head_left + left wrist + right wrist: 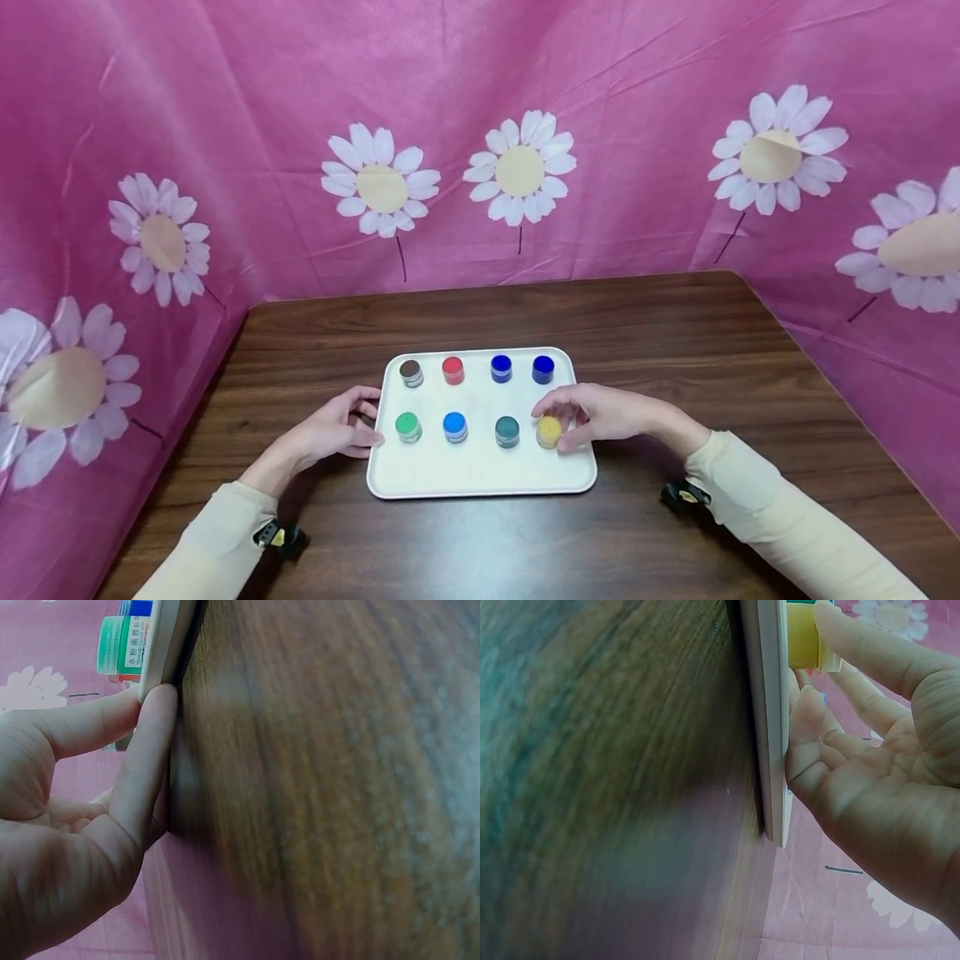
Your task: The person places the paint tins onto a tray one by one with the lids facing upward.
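On a white tray, small paint jars stand upright in two rows. My left hand is at the tray's left edge; in the left wrist view its thumb and a finger pinch the rim near the green jar. With thumb and fingers, my right hand holds the yellow jar at the right end of the near row. That jar appears to sit on the tray surface, its far side hidden by fingers. Beside it stands a dark teal jar.
A blue jar also stands in the near row. Brown, red and two dark blue jars form the far row. The tray lies on a brown wooden table; a pink flowered curtain surrounds it.
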Demonstrator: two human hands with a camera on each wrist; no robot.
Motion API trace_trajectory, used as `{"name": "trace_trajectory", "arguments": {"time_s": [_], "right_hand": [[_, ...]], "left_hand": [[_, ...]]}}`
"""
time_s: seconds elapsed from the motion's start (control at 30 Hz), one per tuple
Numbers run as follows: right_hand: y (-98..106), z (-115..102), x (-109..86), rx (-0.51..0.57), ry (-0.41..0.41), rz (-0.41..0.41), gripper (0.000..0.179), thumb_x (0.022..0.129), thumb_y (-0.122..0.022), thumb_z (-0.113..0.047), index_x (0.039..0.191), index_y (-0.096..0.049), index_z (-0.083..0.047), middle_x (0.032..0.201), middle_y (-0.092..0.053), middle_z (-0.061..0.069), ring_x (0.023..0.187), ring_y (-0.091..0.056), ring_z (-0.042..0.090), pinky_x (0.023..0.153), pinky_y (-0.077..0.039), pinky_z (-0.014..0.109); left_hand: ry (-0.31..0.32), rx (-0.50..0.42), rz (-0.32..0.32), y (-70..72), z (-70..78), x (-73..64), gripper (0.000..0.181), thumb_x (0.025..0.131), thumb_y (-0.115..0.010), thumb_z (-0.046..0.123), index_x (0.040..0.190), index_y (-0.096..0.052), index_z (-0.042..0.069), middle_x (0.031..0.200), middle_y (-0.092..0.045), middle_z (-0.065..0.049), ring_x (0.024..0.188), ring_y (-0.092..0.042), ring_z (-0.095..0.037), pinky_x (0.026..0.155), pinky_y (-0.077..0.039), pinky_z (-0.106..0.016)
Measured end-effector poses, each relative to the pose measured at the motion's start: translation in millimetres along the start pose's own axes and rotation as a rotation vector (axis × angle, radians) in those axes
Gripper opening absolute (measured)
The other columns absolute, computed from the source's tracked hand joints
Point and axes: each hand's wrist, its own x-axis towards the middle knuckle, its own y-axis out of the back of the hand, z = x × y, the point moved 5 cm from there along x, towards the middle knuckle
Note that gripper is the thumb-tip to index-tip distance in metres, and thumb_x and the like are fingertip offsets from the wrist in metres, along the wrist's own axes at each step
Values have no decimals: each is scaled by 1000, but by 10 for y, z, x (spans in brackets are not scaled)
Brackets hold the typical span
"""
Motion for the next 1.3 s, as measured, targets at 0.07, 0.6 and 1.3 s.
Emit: {"name": "trace_trajectory", "arguments": {"time_s": [0.07,0.6,1.3], "right_hand": [[-1,0,-7,1,-4,0,46,89,-80,-18,131,-63,-7,108,-64,-3,91,-59,17,75,-52,27],[-19,-15,-29,-8,-6,11,46,89,-80,-18,130,-64,-7,104,-63,-1,90,-59,23,73,-51,26],[0,-18,-28,-12,17,12,46,90,-80,-20,131,-64,-7,105,-63,-1,90,-59,25,73,-51,26]], "left_hand": [[3,-3,-5,-1,3,0,73,86,-73,-7,145,-32,-6,118,-44,-21,86,-62,-21,75,-61,-42],[-2,1,-11,7,-7,-5,73,85,-74,-7,145,-32,-6,118,-44,-20,87,-62,-21,74,-61,-42],[1,7,0,11,9,9,73,86,-74,-6,146,-33,-4,117,-44,-20,87,-61,-23,74,-62,-42]]}}
